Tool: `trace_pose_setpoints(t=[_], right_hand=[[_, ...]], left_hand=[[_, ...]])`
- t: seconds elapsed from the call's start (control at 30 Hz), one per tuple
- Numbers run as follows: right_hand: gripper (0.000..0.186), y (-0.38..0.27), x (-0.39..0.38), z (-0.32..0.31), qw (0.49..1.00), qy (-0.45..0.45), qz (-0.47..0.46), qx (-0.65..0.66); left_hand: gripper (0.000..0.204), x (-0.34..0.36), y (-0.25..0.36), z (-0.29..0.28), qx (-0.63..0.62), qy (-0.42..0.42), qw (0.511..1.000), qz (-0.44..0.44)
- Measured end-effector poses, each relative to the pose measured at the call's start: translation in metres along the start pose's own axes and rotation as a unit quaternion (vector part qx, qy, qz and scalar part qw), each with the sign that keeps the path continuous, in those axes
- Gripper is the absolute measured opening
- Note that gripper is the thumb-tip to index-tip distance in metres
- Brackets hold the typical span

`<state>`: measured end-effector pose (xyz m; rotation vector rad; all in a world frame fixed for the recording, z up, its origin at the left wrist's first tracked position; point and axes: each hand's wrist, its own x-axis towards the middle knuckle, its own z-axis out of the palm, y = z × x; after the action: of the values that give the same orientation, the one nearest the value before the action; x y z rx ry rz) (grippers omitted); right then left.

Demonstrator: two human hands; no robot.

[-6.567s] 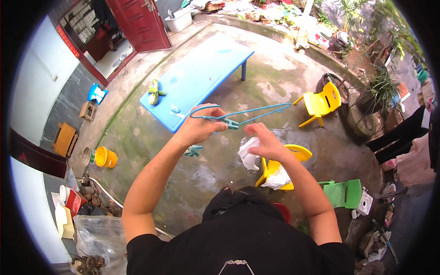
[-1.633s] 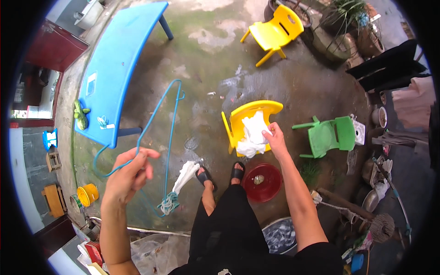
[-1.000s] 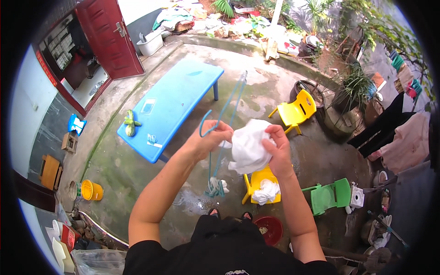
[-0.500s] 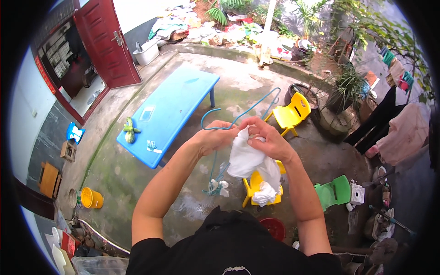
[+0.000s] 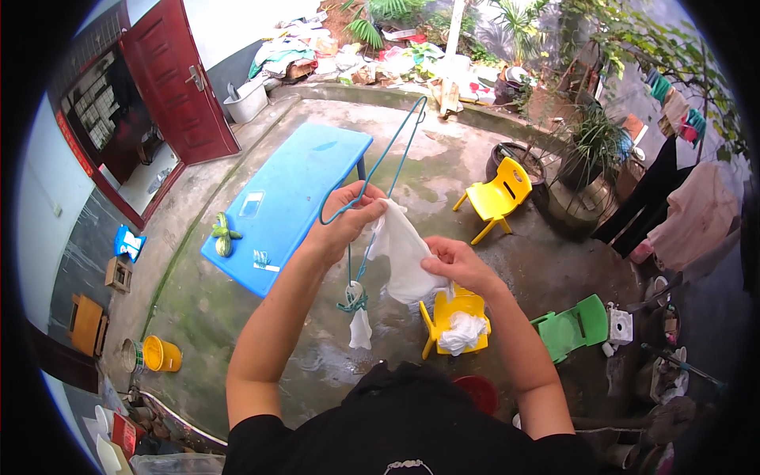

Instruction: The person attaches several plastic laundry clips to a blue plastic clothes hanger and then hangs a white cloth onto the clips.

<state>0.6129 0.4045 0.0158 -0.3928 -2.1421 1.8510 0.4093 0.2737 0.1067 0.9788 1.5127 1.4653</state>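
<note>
My left hand (image 5: 351, 212) is closed on a teal wire clothes hanger (image 5: 406, 142) and pinches the upper corner of a white cloth (image 5: 408, 265). The cloth hangs stretched between my hands, and its exact kind does not show. Between thumb and fingers, my right hand (image 5: 459, 265) grips the cloth's lower right edge. One end of the hanger points up and away; the other hangs below my left hand with a teal tangle (image 5: 353, 303) and a small white piece of cloth (image 5: 360, 328) on it. Crumpled white cloth (image 5: 464, 332) lies on a small yellow chair (image 5: 430, 332) beneath my right hand.
A blue table (image 5: 317, 170) at left bears green gourds (image 5: 224, 235). Another yellow chair (image 5: 499, 194), a green chair (image 5: 570, 328) and a potted plant (image 5: 586, 150) stand at right. A yellow bucket (image 5: 162, 355) is at far left, a red basin (image 5: 479, 392) close by me.
My left hand has moved left with the hanger, which now points more upward. My right hand has come down and away from it, spreading the white cloth that was bunched.
</note>
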Motion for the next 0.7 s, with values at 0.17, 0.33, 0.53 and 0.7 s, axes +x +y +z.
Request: trace_pose_setpoints(t=[0.17,0.33,0.53,0.7], right_hand=[[0.019,-0.022,0.000,-0.018,0.976,0.174,-0.075,0.109],[0.016,-0.026,-0.005,-0.012,0.989,0.119,-0.064,0.067],[0.014,-0.004,-0.009,-0.006,0.986,0.096,-0.070,-0.114],[0.008,-0.014,-0.015,-0.010,0.988,0.122,-0.060,0.076]], left_hand=[[0.009,-0.008,-0.007,-0.012,0.010,0.044,0.998,0.049],[0.011,-0.014,-0.012,-0.016,0.009,0.071,0.995,0.065],[0.015,-0.024,-0.005,-0.015,0.022,0.079,0.996,0.047],[0.014,-0.026,-0.012,-0.019,0.055,0.095,0.993,0.042]])
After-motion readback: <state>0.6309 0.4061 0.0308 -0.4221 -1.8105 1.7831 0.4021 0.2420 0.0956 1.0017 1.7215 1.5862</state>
